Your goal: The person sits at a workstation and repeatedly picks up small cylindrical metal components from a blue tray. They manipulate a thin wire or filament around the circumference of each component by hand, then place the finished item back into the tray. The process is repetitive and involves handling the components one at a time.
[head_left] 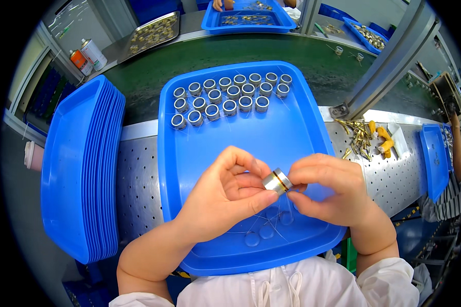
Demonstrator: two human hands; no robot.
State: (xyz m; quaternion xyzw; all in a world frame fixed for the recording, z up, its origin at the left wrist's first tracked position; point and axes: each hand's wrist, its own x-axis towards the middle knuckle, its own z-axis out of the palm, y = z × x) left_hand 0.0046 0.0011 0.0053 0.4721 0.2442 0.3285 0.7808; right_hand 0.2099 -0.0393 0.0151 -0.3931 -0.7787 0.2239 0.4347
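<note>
Over the near half of a blue tray (205, 148), a short silver metal cylinder (276, 182) with a dark and gold band is held tilted between both hands. My left hand (230, 187) grips its left end between thumb and fingers. The fingertips of my right hand (328, 187) are closed on its right end, around the banded part. Thin wires hang below it. Several metal rings (229, 107) with fine wires stand in rows at the tray's far end. Under my hands lie a few clear round discs (252, 239) and loose thin wires.
A stack of blue trays (82, 174) stands at the left. Brass-coloured parts (361, 135) and yellow finger covers (386, 142) lie on the perforated metal table at right, by a metal post (389, 61). A green conveyor belt (143, 84) runs beyond; another person's hand (218, 5) shows past it.
</note>
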